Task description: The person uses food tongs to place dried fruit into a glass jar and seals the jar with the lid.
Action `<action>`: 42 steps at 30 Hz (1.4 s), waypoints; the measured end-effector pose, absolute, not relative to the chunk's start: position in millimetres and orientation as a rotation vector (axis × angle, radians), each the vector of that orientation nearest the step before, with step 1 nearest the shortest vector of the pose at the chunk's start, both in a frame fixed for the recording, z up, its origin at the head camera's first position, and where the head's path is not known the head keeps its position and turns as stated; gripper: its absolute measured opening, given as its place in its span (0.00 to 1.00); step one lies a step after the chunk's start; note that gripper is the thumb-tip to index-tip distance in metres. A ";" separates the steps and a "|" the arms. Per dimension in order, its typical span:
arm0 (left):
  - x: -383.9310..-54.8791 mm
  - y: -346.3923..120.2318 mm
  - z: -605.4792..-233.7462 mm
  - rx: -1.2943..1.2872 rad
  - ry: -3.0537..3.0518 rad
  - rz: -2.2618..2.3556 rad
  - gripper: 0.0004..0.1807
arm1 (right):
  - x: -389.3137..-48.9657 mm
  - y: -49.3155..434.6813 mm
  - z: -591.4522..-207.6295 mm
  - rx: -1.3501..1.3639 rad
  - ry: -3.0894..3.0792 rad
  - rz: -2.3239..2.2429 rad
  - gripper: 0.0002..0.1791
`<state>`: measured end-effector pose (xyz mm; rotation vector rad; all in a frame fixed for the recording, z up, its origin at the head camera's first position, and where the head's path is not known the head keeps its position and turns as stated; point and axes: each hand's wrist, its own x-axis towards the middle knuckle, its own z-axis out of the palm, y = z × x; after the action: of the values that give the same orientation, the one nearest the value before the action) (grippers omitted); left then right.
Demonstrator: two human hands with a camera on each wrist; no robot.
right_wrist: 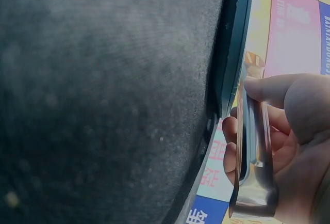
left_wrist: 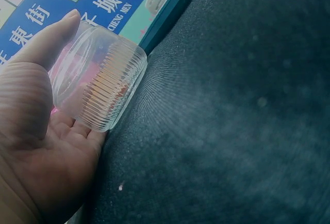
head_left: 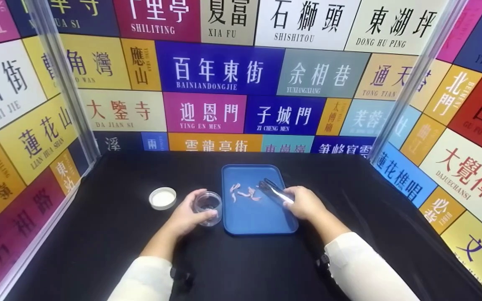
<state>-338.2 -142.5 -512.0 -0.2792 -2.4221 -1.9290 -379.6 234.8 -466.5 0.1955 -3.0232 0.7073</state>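
My left hand (head_left: 184,215) grips a clear jar (head_left: 207,205) at the left edge of the blue tray (head_left: 260,219). In the left wrist view, the jar's ribbed side (left_wrist: 111,87) shows between the thumb and fingers. My right hand (head_left: 307,203) holds metal tongs (head_left: 280,195) over the tray's right side, their tips pointing up and left. The right wrist view shows the thumb and fingers on both arms of the tongs (right_wrist: 258,188). Several thin, branched, pale pink pieces (head_left: 248,193) lie on the tray left of the tongs' tips. It cannot be told whether the tips pinch anything.
A round white lid (head_left: 162,198) lies left of the jar on the black-covered table (head_left: 241,267). Panels with colourful street-name signs (head_left: 220,67) stand behind the table and along both sides.
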 end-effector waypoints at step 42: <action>-340.3 -141.4 -514.2 -0.323 -2.371 -1.995 0.45 | -338.1 166.6 -434.6 0.484 -2.870 0.727 0.20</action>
<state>-340.3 -141.4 -514.2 -0.3231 -2.3714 -1.9951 -338.1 166.6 -434.6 0.4835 -2.8697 0.7270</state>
